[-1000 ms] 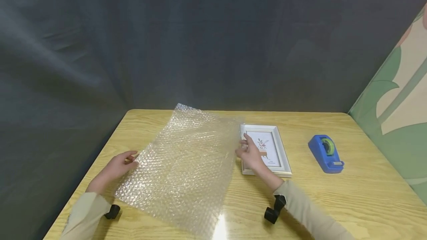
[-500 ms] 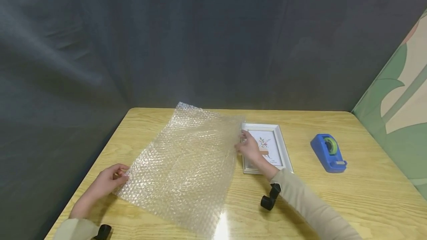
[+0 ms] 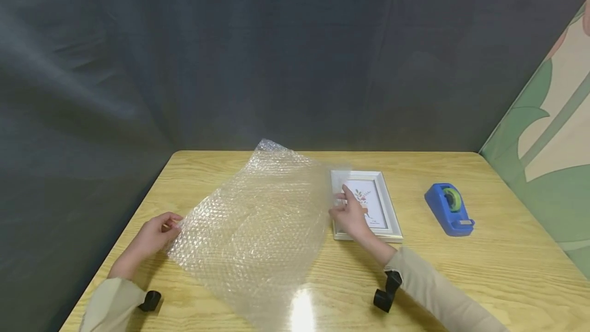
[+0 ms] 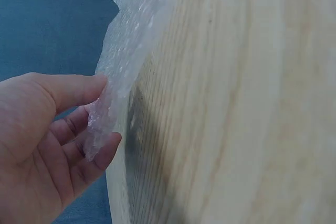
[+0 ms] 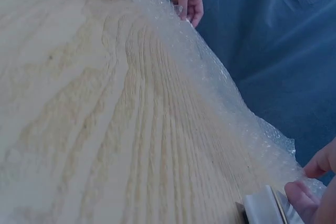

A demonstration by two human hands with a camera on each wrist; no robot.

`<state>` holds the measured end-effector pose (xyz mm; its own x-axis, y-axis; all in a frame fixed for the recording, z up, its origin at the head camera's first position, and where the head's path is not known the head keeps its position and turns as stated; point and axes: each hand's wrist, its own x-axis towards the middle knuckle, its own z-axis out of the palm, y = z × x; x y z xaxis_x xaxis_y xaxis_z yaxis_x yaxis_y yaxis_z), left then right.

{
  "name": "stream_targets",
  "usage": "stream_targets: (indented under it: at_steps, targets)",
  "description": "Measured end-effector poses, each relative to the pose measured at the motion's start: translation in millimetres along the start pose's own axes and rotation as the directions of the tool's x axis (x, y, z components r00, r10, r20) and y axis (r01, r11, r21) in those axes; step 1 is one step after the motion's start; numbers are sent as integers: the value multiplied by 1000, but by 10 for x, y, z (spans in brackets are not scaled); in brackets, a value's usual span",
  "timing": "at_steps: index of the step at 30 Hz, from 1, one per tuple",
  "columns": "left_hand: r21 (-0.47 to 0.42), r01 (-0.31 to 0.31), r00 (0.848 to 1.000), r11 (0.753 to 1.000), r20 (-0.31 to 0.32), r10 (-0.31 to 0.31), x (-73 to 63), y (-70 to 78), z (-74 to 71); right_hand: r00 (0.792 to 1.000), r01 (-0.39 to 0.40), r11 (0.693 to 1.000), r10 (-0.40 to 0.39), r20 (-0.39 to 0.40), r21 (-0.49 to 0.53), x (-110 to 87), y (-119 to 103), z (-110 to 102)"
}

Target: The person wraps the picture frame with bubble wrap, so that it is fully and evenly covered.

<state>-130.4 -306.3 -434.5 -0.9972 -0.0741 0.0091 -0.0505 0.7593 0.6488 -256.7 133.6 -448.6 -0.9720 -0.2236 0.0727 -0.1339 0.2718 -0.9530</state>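
Trainee: What is the condition of each hand?

Instructor: The left hand point(image 3: 151, 236) pinches the bubble wrap sheet point(image 3: 258, 229) between thumb and fingers at its left side, near the left edge of the worktop point(image 3: 502, 270). The right hand point(image 3: 352, 219) holds the opposite side in a narrow pinch, reaching over the left part of the white picture frame point(image 3: 377, 204). Whether it touches the frame cannot be told.

Trainee: How is the sheet positioned?

Instructor: It spans the gap between the hands. Its far left corner stands up at the worktop's far edge; its far right corner appears to overlap the frame's far left corner. The near end leaves the head view.

Trainee: Which faults are likely?

Instructor: A low sweep of the right hand could push the frame askew. Uneven lowering could fold the sheet under itself. A light pinch could let a side slip free. The blue tape dispenser point(image 3: 447, 214), toward the worktop's right edge, is well apart and presents little risk.
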Motion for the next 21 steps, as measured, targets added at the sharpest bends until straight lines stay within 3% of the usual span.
stream_targets:
  at_steps: [6, 14, 21]
  targets:
    - [19, 27, 998, 999, -62, -25, -32, -2, 30, 999, -37, 999, 37, -19, -19, 47, 2, -70]
    - [-12, 11, 997, 1000, -72, -12, -64, -15, 103, 1000, -20, 999, 19, 12, 39, 124, 12, -138]
    - [82, -21, 986, 996, -164, 35, -107, -27, 112, 996, 9, 997, -15, 85, 79, 120, 48, -113]
